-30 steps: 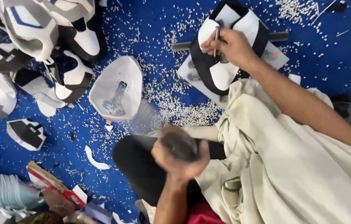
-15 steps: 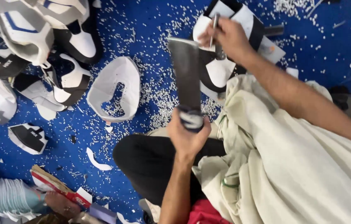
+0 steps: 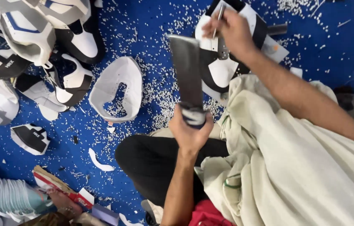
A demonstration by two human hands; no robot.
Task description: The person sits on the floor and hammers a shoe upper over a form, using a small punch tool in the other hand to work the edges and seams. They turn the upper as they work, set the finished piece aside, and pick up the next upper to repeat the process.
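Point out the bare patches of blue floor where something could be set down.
Barest: the blue floor at upper right, with only scattered white chips. A smaller patch lies between the white curved cut-out piece and the black-and-white panel. Crowded: the stacked shoe uppers at upper left, and the dense chips around the flat dark blade.

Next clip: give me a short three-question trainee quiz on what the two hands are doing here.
1. True or false: the left hand holds a flat dark metal bar raised above the blue floor.
2. What does the right hand grip, over the black and white shoe piece? A) a thin metal rod B) scissors C) a brush
3. What colour are the small bits scattered over the floor?
Key: 1 true; 2 A; 3 white.
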